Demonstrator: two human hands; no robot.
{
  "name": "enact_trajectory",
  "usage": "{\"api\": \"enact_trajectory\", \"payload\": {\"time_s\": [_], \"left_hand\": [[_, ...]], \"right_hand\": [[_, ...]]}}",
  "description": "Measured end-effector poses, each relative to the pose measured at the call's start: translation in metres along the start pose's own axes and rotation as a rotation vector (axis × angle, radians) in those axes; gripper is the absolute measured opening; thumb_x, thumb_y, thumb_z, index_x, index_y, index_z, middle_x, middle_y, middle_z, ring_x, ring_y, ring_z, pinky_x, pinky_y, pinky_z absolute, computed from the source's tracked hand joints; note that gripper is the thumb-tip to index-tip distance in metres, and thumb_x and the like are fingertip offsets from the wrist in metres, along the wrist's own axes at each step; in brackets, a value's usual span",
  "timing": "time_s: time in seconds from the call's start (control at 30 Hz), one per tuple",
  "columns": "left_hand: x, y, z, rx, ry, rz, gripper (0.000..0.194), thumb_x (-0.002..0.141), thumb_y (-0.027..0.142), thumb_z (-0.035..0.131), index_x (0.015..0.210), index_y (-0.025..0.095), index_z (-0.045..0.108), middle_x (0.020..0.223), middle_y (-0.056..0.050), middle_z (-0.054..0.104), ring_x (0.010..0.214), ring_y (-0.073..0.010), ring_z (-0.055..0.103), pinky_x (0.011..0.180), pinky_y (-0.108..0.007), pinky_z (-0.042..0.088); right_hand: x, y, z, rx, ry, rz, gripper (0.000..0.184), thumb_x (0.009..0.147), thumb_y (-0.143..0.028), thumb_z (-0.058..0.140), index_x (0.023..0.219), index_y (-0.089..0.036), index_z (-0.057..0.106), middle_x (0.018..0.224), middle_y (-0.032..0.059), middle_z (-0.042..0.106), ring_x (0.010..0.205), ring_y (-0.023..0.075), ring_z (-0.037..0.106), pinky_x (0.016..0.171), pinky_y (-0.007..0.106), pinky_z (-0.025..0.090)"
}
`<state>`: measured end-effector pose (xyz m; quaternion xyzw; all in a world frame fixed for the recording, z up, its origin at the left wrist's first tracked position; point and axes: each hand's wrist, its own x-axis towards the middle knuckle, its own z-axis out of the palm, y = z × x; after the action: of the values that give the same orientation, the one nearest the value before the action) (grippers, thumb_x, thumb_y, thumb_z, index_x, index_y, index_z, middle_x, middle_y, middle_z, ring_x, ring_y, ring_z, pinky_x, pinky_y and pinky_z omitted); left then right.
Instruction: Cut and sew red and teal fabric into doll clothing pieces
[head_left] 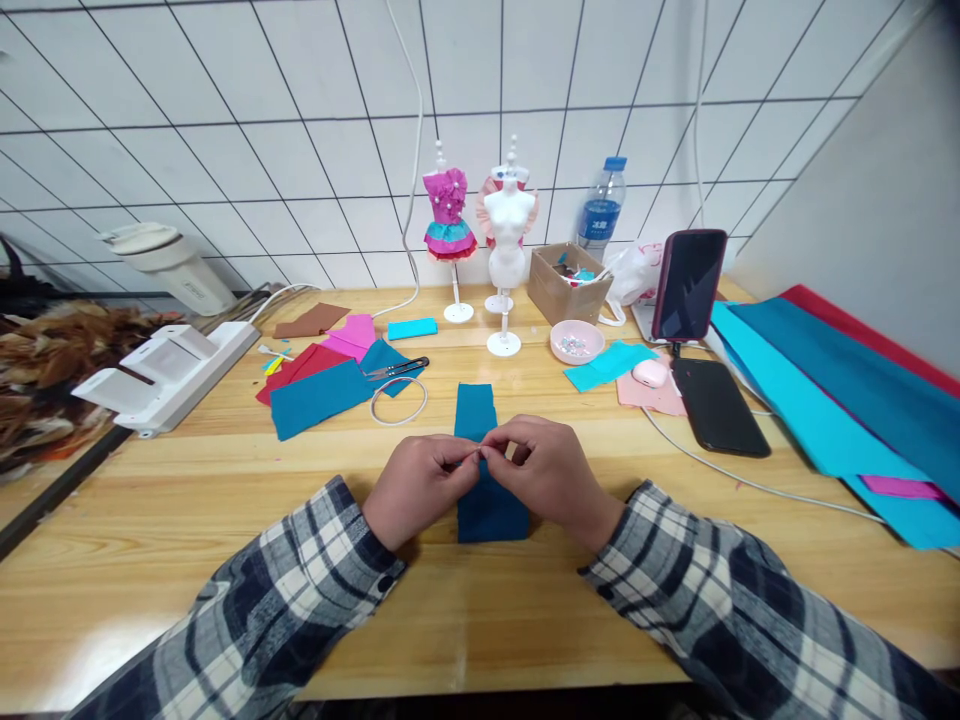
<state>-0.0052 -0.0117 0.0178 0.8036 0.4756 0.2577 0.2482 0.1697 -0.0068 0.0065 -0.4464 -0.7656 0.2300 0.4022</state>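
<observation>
A strip of dark teal crepe-like material (493, 512) lies lengthwise on the table in front of me. Above its middle, my left hand (422, 483) and my right hand (551, 478) meet with thumbs and forefingers pinched together. Whatever sits between the fingertips is too small to make out. Both hands cover part of the strip, so its middle is hidden. Further off to the left are black-handled thread snips (399, 368) and a white ring-shaped loop (399, 400), beside a folded teal piece (319, 397).
Small dress forms stand at the back, one in a pink dress (448, 205), one bare white (509, 235). Right of them are a cardboard box (566, 290), a pink bowl of beads (577, 342), a bottle (602, 205) and phones (720, 408). Coloured sheets (810, 390) lie far right; a power strip (191, 375) left.
</observation>
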Motion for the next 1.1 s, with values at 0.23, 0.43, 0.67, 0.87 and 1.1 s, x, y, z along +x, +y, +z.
{"api": "enact_trajectory", "payload": {"time_s": [0.23,0.43,0.67,0.87,1.1], "left_hand": [[0.001,-0.001,-0.003,-0.057,0.027,0.051,0.022,0.085,0.020,0.051,0.084,0.021,0.073,0.086,-0.002,0.075,0.082,-0.0156,0.069,0.075,-0.023,0.051],[0.003,0.002,-0.004,-0.154,0.081,0.115,0.025,0.083,0.017,0.053,0.096,0.020,0.073,0.099,-0.005,0.075,0.093,-0.0175,0.069,0.083,-0.026,0.053],[0.004,-0.011,0.002,-0.159,0.075,0.127,0.025,0.083,0.017,0.051,0.094,0.021,0.074,0.097,-0.004,0.075,0.091,-0.0173,0.070,0.083,-0.028,0.055],[0.003,-0.018,0.006,-0.168,0.082,0.188,0.025,0.083,0.016,0.051,0.093,0.023,0.073,0.094,-0.003,0.076,0.089,-0.0168,0.070,0.080,-0.029,0.056],[0.003,-0.019,0.004,-0.142,0.110,0.228,0.025,0.082,0.016,0.051,0.092,0.023,0.073,0.093,-0.003,0.076,0.087,-0.0170,0.070,0.080,-0.030,0.056]], "right_hand": [[0.005,-0.001,-0.001,0.209,0.007,0.173,0.007,0.076,-0.023,0.061,0.076,-0.020,0.067,0.063,-0.0019,0.062,0.052,0.0092,0.052,0.049,0.021,0.041],[0.014,0.004,-0.002,0.780,-0.021,0.582,0.014,0.074,-0.031,0.058,0.074,-0.019,0.051,0.071,-0.0008,0.065,0.046,0.0074,0.053,0.035,0.015,0.035],[0.042,0.019,-0.030,0.779,0.234,0.484,0.025,0.068,-0.032,0.071,0.077,-0.018,0.052,0.075,-0.0001,0.067,0.072,0.0124,0.065,0.060,0.023,0.054],[0.109,0.047,-0.093,0.070,0.614,0.184,0.023,0.074,-0.033,0.064,0.088,-0.015,0.071,0.083,0.0078,0.071,0.072,0.0191,0.064,0.064,0.032,0.052],[0.167,0.092,-0.117,-0.394,0.507,0.173,0.024,0.078,-0.022,0.057,0.094,-0.018,0.075,0.095,0.0091,0.073,0.090,0.0236,0.064,0.082,0.035,0.045]]}}
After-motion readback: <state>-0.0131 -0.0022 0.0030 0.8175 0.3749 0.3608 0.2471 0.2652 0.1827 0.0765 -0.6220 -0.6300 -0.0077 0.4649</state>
